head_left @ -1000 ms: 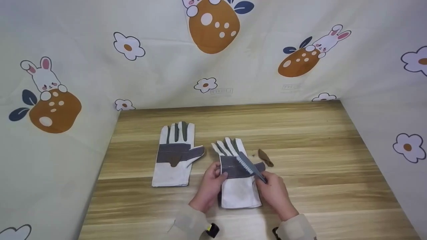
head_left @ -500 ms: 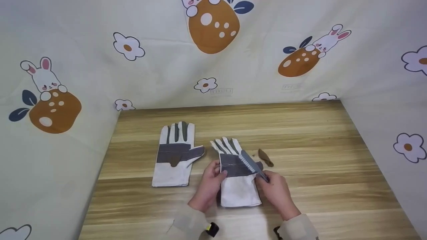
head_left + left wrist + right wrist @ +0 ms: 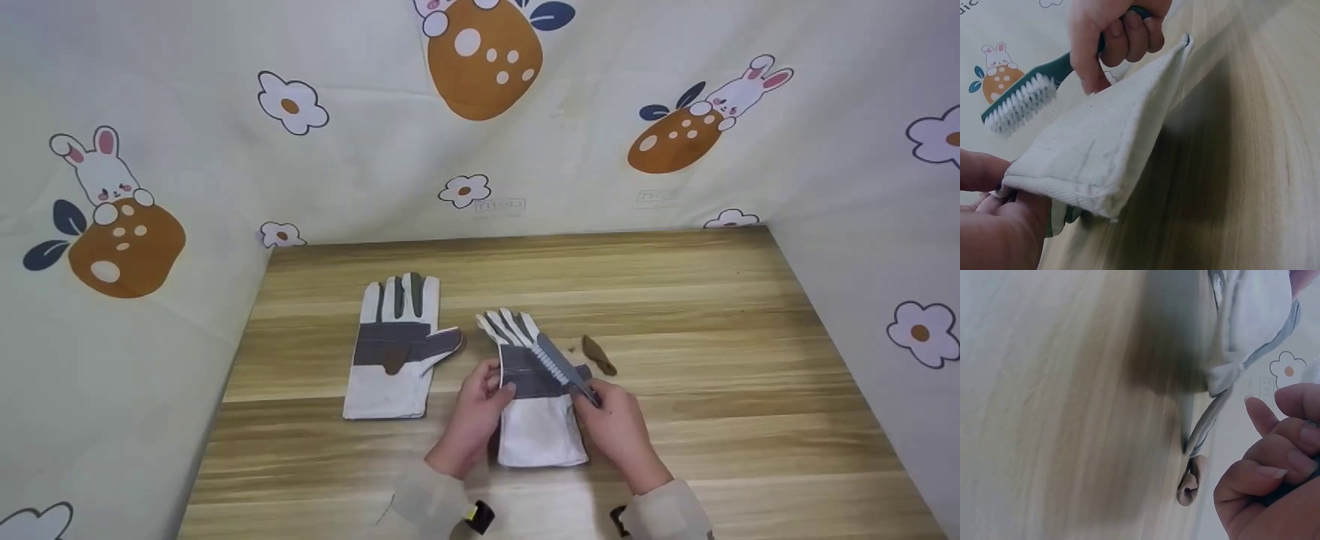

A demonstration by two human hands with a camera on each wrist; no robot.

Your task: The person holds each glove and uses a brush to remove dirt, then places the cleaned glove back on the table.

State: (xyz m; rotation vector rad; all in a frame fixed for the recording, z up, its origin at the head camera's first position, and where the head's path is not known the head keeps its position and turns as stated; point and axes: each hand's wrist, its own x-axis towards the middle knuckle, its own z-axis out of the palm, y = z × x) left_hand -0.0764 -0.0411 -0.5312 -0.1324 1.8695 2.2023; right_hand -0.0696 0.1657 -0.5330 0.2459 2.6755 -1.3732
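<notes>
At its side edge, left fingers [image 3: 486, 375] pinch a glove [image 3: 541, 431]

Downward head view, wrist close-ups, shared glove [image 3: 534, 401]

Left grip [image 3: 474, 409] in a pinch, right grip [image 3: 615, 420] curled
</notes>
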